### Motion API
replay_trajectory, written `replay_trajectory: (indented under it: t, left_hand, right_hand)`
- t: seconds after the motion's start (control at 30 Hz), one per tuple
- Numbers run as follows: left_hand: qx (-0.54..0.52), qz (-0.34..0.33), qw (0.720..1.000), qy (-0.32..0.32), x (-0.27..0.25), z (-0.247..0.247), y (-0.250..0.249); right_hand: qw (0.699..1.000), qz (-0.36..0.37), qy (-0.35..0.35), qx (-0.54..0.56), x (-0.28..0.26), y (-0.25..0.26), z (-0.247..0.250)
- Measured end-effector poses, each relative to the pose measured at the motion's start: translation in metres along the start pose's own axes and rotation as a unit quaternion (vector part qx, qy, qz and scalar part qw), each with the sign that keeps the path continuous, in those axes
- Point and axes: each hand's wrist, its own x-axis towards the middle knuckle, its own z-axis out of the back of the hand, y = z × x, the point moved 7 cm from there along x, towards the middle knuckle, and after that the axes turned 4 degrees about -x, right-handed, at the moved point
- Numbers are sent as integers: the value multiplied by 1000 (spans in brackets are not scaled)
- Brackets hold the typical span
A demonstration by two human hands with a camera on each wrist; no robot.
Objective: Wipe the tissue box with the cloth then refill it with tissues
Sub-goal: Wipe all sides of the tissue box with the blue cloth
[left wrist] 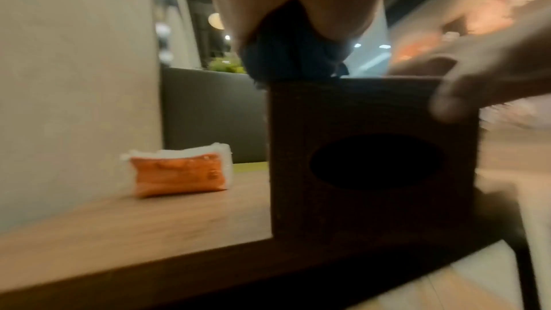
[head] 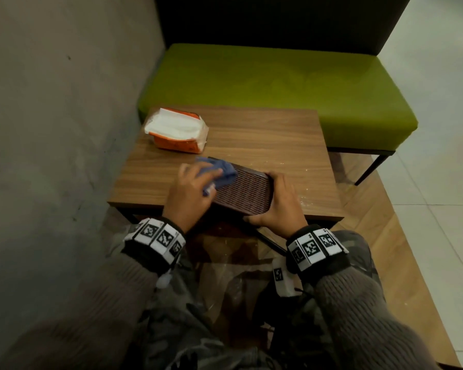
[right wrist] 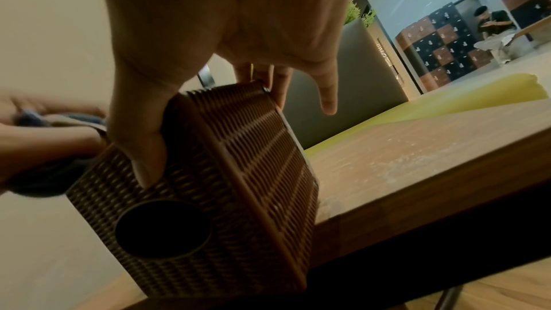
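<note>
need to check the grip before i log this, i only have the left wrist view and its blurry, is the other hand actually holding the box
Observer: Yes. In the right wrist view the right hand grips the tissue box, thumb on the face with the round opening, fingers on the far side.
Operator: what is the box made of
Observer: Brown woven wicker pattern.
Operator: where is the cloth
Observer: From the head view, the left hand presses the blue cloth on the box's upper face, at its far left end.
</note>
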Motion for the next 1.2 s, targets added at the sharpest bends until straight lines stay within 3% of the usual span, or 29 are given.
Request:
replay_trajectory:
  t: [0.07, 0.1, 0.23, 0.27, 0.37, 0.4, 0.5, 0.57, 0.77, 0.87, 0.93, 1.07, 1.2]
  left_hand:
    - [-39, 90, 993, -59, 0, 8, 13]
    - [-28, 79, 995, -53, -6, 5, 8]
    - [21, -79, 996, 31, -40, 2, -9]
    - [23, -68, 997, 25, -38, 6, -4]
    - [18, 55, 998, -35, -19, 14, 7]
    - [24, 55, 998, -32, -17, 11, -3]
    - [28, -108, 990, 87, -29, -20, -60]
    - [13, -140, 977, 161, -33, -24, -72]
    - [-18, 91, 979, 179, 13, 38, -9]
    - [-14, 169, 951, 259, 15, 48, 20]
    - [-46, 178, 936, 301, 15, 45, 30]
    - [-63, 90, 933, 342, 22, 37, 29]
    - [-93, 82, 932, 342, 30, 39, 24]
  right_hand:
    - [1000, -4, 7, -5, 2, 0, 0]
    - [1000, -5, 11, -7, 1, -1, 0]
    - [999, 6, 19, -29, -2, 1, 1]
    - [999, 6, 18, -25, -2, 3, 0]
    - [1000, 1, 4, -15, 1, 9, -7]
    - [1000, -2, 1, -18, 3, 11, -9]
    - [1000, -4, -6, -14, 1, 14, -9]
    - [1000, 5, -13, -11, -3, 16, -8]
    - [997, -19, -72, 1, -12, 2, 8]
    - [993, -17, -86, 77, -10, 3, 24]
    - [990, 8, -78, 118, -9, 11, 27]
    - [986, 48, -58, 150, -7, 20, 25]
    - [987, 56, -25, 145, -6, 16, 21]
